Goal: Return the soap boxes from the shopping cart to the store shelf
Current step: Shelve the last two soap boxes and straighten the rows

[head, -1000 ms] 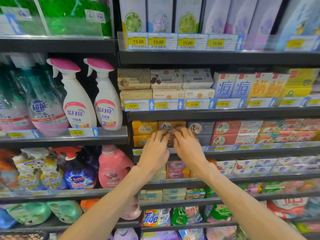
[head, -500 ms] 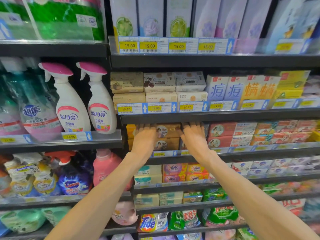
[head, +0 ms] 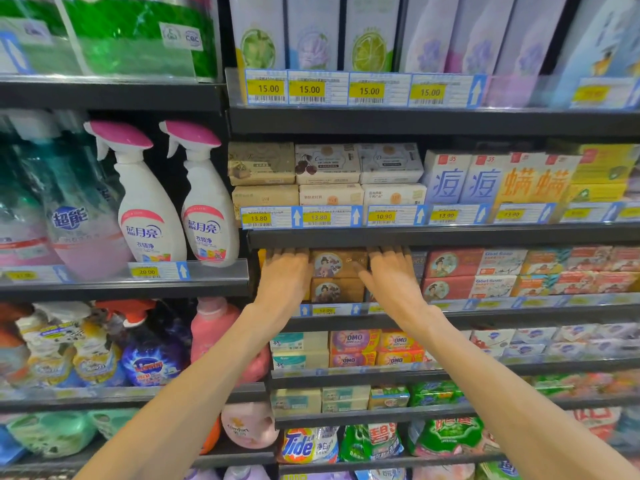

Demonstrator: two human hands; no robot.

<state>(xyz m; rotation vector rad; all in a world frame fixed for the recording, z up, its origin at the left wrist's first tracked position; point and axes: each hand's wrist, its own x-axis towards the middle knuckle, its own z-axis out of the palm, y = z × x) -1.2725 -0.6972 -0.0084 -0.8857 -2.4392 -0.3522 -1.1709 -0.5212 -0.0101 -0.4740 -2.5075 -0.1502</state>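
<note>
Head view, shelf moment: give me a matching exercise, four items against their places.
Items:
1. left hand
2. right hand
3. brown soap boxes
4. spray bottles

Places:
A. stacked between the two hands
B. shelf bay left of the soaps
C. flat on boxes right of the brown stack
D. flat on boxes left of the brown stack

Pairs: 1-D, 2-C, 3-A, 4-B

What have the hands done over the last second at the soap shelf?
The left hand and right hand parted from a joint grip at the brown soap boxes, and now lie flat either side of the stack, holding nothing. The surrounding shelf stock is unchanged.
</note>
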